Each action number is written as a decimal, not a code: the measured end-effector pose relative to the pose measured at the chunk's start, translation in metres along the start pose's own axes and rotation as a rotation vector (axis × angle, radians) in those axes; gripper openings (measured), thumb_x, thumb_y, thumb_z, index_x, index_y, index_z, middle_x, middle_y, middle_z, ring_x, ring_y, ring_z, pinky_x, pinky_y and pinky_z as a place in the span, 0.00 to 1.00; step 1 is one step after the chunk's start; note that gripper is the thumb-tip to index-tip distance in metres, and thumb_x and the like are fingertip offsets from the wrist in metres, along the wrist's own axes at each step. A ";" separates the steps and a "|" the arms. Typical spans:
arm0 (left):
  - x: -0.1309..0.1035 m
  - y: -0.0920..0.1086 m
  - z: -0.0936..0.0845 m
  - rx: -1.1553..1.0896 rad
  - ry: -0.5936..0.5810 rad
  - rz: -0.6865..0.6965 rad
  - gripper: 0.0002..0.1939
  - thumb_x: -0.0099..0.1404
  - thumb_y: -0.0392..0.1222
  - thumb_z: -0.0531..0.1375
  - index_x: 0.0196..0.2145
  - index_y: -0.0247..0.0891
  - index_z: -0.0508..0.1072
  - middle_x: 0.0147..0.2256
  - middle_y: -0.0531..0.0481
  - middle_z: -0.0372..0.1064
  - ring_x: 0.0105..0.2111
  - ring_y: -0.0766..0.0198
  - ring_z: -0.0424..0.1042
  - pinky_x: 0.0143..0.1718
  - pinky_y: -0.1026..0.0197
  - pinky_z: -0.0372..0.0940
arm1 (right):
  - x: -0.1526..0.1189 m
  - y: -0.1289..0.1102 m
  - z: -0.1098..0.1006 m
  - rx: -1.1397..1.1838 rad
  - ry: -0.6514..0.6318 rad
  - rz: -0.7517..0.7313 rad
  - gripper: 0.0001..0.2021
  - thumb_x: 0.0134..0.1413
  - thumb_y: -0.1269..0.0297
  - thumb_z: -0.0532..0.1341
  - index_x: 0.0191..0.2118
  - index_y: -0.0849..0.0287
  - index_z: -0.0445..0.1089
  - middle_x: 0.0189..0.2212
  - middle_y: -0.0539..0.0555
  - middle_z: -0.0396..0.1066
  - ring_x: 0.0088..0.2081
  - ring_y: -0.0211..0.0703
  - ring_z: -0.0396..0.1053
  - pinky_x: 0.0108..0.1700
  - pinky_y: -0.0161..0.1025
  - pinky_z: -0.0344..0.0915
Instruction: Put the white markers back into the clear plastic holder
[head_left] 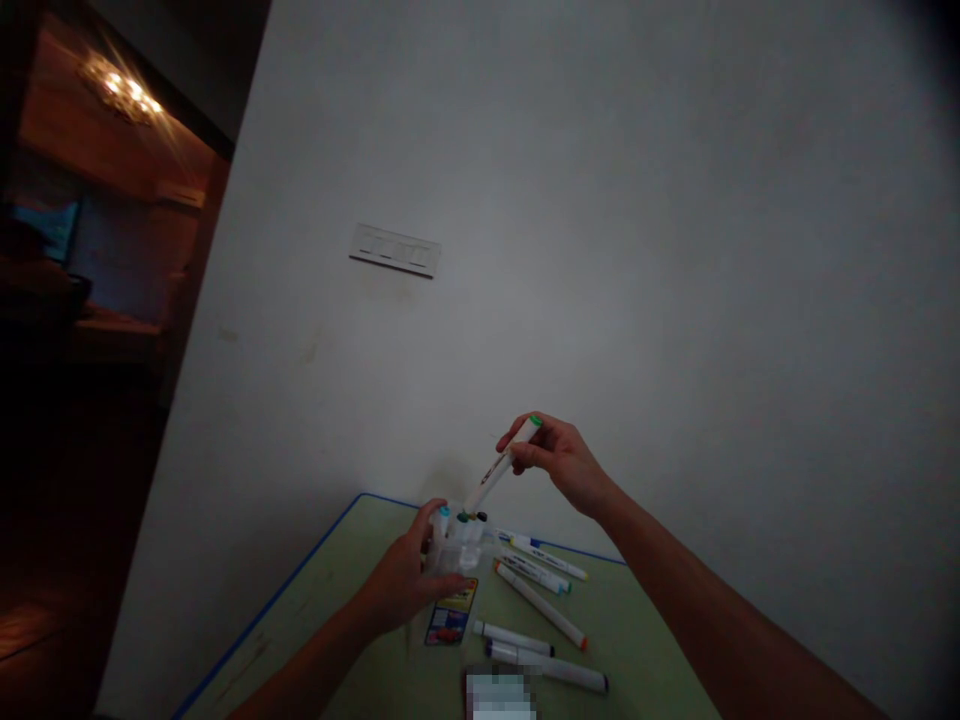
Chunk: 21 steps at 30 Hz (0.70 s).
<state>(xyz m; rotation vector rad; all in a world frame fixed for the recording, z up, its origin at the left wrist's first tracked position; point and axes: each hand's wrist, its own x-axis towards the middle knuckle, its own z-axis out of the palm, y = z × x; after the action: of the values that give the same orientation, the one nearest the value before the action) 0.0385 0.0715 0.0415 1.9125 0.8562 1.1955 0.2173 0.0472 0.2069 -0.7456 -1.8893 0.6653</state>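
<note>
Between the fingers and thumb of my right hand (562, 462) is a white marker (501, 466) with a green end. It slants down to the left, its lower tip at the top of a clear plastic case (459, 555). Several markers stand upright in that case, among them one with a light blue cap (443, 514) and one with a dark cap. My left hand (409, 578) wraps around the case's left side and front, thumb across the front. A printed card (451, 612) in yellow and blue shows just below the left thumb.
Several white markers lie right of the case, including an orange-ended one (541, 605) and a thick purple-ended one (547, 667). A blurred-out rectangular object (499, 695) is at the near edge. The green table (300, 610) with blue edging meets a wall with a switch panel (395, 250).
</note>
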 end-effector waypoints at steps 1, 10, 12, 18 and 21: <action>0.000 0.000 0.000 0.012 0.006 -0.002 0.43 0.48 0.46 0.64 0.55 0.42 0.43 0.42 0.47 0.64 0.35 0.59 0.68 0.36 0.58 0.63 | 0.001 0.001 -0.001 -0.020 0.020 -0.011 0.09 0.40 0.62 0.61 0.27 0.61 0.62 0.26 0.52 0.68 0.24 0.34 0.62 0.27 0.36 0.61; 0.000 0.004 0.001 -0.047 -0.009 -0.041 0.44 0.48 0.42 0.64 0.55 0.42 0.42 0.44 0.46 0.63 0.37 0.59 0.69 0.36 0.59 0.64 | 0.005 0.015 0.013 -0.625 -0.204 -0.018 0.04 0.42 0.70 0.54 0.22 0.62 0.62 0.16 0.44 0.55 0.20 0.30 0.52 0.23 0.30 0.49; 0.000 0.003 0.001 -0.026 0.002 -0.035 0.43 0.48 0.42 0.64 0.55 0.41 0.43 0.42 0.46 0.64 0.35 0.59 0.69 0.34 0.59 0.64 | 0.004 0.024 0.024 -0.794 -0.357 0.042 0.04 0.41 0.69 0.57 0.21 0.63 0.65 0.16 0.45 0.57 0.20 0.30 0.53 0.23 0.30 0.47; 0.000 0.001 0.002 -0.056 -0.002 0.005 0.44 0.47 0.41 0.64 0.55 0.41 0.42 0.42 0.47 0.65 0.35 0.61 0.69 0.35 0.60 0.63 | 0.005 0.044 0.049 -1.061 -0.487 0.098 0.08 0.37 0.65 0.61 0.28 0.61 0.72 0.21 0.50 0.69 0.23 0.34 0.62 0.24 0.30 0.49; 0.000 0.000 0.002 -0.044 0.006 0.008 0.43 0.47 0.41 0.64 0.55 0.42 0.44 0.42 0.48 0.65 0.35 0.61 0.69 0.35 0.59 0.63 | 0.006 0.044 0.052 -1.126 -0.503 0.099 0.10 0.37 0.63 0.61 0.29 0.61 0.73 0.24 0.53 0.71 0.25 0.36 0.64 0.24 0.31 0.50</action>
<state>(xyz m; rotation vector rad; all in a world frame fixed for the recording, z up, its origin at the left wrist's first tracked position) 0.0403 0.0713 0.0412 1.8791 0.8195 1.2154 0.1769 0.0737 0.1588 -1.4589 -2.6876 -0.2827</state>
